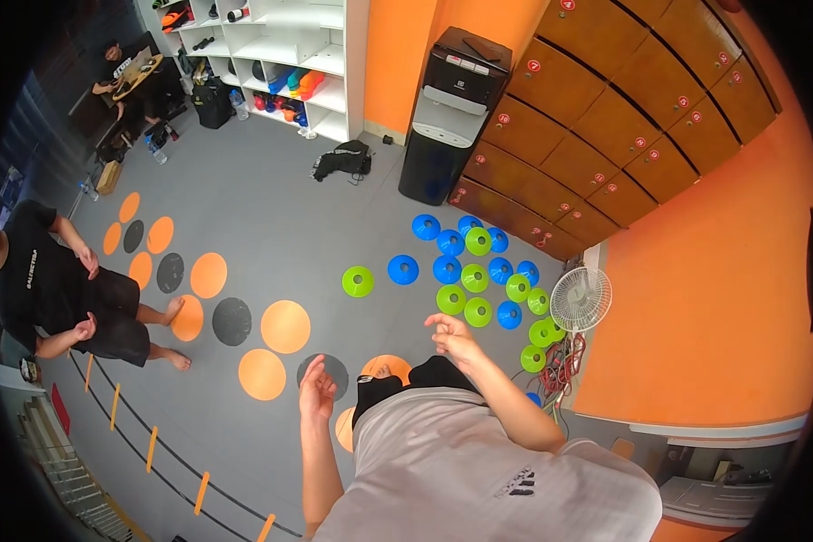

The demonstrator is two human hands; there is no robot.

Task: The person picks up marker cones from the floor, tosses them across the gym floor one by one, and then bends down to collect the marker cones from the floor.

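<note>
Both of my hands are raised in front of my grey shirt. My left hand point(317, 390) is on the left side of the view, over a dark floor disc, with fingers partly extended and nothing in it. On the right, my right hand point(451, 338) points its fingers leftward, apart and holding nothing, below the cones. Orange discs point(285, 326) and black discs point(232, 322) lie flat on the grey floor. Blue cones point(403, 269) and green cones point(358, 281) spread across the floor beyond my right hand.
Another person point(54, 280) stands barefoot at the left near a floor ladder point(152, 449). A seated person point(116, 65) is at the back left. A white shelf point(357, 63), water dispenser point(450, 113), wooden lockers point(596, 108) and fan point(581, 299) stand around the room.
</note>
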